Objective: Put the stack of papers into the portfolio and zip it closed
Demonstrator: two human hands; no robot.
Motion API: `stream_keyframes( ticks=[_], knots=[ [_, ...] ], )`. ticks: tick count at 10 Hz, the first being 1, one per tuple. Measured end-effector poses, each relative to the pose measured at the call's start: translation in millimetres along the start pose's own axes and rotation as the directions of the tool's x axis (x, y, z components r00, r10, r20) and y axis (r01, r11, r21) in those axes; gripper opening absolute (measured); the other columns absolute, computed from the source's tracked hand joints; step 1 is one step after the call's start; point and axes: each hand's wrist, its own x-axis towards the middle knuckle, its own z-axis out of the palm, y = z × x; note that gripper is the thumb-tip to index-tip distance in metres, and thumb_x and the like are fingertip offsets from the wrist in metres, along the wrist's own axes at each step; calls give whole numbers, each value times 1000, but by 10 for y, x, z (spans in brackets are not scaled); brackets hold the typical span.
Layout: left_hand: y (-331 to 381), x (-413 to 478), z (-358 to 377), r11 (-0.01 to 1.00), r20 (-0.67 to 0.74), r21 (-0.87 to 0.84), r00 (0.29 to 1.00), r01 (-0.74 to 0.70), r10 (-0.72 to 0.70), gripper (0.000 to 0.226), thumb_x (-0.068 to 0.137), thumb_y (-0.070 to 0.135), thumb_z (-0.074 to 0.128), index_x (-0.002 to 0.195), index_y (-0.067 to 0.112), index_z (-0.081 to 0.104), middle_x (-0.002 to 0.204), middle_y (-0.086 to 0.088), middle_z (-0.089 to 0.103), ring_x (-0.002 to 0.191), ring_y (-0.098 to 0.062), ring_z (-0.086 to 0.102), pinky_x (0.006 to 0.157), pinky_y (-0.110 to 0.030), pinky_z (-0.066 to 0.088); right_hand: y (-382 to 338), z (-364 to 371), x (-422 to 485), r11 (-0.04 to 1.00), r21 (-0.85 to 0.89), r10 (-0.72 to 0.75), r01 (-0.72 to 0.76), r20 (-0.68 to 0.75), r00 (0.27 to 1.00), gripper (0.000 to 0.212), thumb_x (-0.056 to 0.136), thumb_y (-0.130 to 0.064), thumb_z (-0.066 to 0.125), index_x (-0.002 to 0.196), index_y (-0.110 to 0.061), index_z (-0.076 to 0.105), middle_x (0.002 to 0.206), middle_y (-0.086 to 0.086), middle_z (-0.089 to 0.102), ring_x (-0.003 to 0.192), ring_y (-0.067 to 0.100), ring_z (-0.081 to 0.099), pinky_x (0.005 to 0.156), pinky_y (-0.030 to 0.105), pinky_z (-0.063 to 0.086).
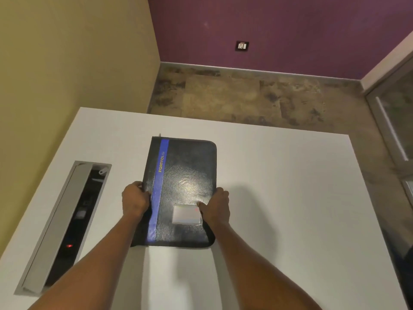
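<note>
On the white counter (290, 198), which fills the lower view, a long recessed socket box (67, 220) with its grey lid tipped up sits well to the left, a small red light showing inside.

Near the counter's middle lies the black zip portfolio (185, 175), cover shut, spine to the left. Whether its near end is flat on the counter or just raised cannot be told. No stack of papers is in view, so it is either already inside or out of frame.

The left grip (135, 201) is curled round the spine edge, thumb on the cover. The right grip (216, 208) clamps the opposite long edge, thumb on top and fingers tucked underneath.

I judge the case stiff-boarded and moderately light. Its glossy grained cover looks somewhat slick, so holding it by both long edges suits it better than pinching a corner. It is not fragile, though loose sheets inside could slide if it tips.

A blue stripe (159, 182) with gold lettering runs beside the spine. A pale card pocket (186, 214) lies just beside the right thumb. A small zip pull (159, 135) juts from the far spine corner. How far the zip is closed cannot be told.
</note>
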Motion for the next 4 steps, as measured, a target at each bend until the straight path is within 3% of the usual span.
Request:
stream_keyframes(
  ticks=[1,2,3,4],
  knots=[
    [40,-138,-40,993,31,105,998,-53,50,19,92,6,68,108,-4,71,105,-26,74,97,-45,68,80,-40,49,-14,-67,-63,994,-76,-76,75,-10,997,52,92,-38,73,126,-9,46,129,10,51,124,29,52,102,41,49],
    [49,-369,-117,968,50,236,996,-81,71,22,95,11,59,111,-2,67,110,-24,70,102,-46,65,87,-50,55,-11,-157,-258,973,-156,-174,167,-29,984,41,98,-35,63,125,-8,49,127,10,53,123,32,52,99,44,49],
    [-14,-605,-157,905,94,359,973,-229,210,24,98,16,54,115,1,62,121,-22,64,115,-46,60,101,-55,49,39,-215,-468,941,-216,-272,259,-33,962,40,99,-33,58,127,-6,50,127,12,54,118,35,55,97,45,49],
    [-164,-889,-128,805,160,462,928,-372,337,50,103,18,49,150,2,45,158,-17,45,150,-34,39,126,-54,24,97,-234,-700,912,-253,-343,324,-36,938,42,100,-30,51,133,-5,50,133,12,54,122,33,53,101,42,46]
  ],
)
